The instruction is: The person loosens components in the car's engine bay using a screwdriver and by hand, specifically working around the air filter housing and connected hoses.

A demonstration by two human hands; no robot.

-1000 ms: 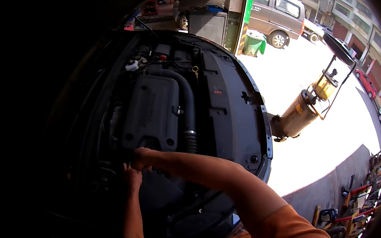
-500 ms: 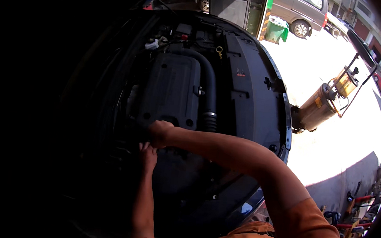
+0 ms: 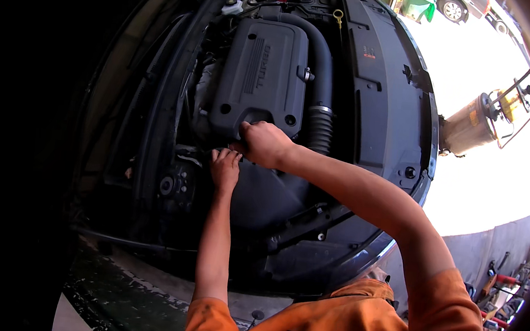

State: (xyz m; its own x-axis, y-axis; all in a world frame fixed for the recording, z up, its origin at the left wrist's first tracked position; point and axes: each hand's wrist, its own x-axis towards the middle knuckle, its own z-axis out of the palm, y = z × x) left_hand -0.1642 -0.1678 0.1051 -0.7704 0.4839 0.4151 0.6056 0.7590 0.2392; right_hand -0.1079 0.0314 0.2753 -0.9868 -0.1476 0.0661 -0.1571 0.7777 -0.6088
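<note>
My right hand (image 3: pixel 265 144) is closed at the near edge of the black plastic engine cover (image 3: pixel 264 71), its fingers curled downward. What it grips is hidden beneath the fist. Just below and to the left, my left hand (image 3: pixel 226 167) has its fingers bent over the dark parts beside a smooth black housing (image 3: pixel 262 197). Its fingertips drop into shadow, so the thing under them cannot be made out. A ribbed black air hose (image 3: pixel 320 129) with a metal clamp runs down the right side of the cover.
A yellow dipstick ring (image 3: pixel 338 15) stands near the far end of the engine. The black front panel (image 3: pixel 378 93) borders the bay on the right. Outside, a cylindrical tank on wheels (image 3: pixel 470 123) and a green bin (image 3: pixel 418 3) stand on the sunlit ground; tools (image 3: pixel 506 294) lie lower right.
The view has shifted, so the engine bay sits higher and further right, and it looks brighter. Both hands remain close together at the near edge of the engine cover.
</note>
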